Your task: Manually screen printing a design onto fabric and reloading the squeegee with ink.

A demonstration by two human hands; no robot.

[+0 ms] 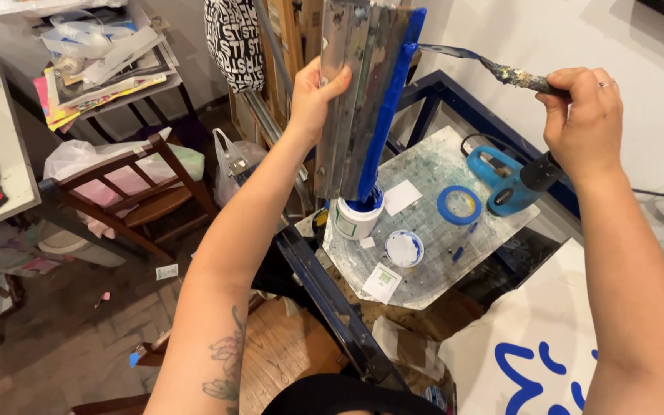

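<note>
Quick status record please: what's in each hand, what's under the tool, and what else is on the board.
left hand: grips metal squeegee, upright, blue ink along its edge
right hand: holds ink-crusted palette knife, blade near squeegee top
below squeegee: open ink tub
board: tub lid, blue tape roll, blue heat gun

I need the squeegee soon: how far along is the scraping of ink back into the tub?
Done: a blue print shows on the white fabric. In hand: left hand holds the squeegee over the ink tub; right hand holds a spatula. Left: blue ink coats the blade edge.
</note>
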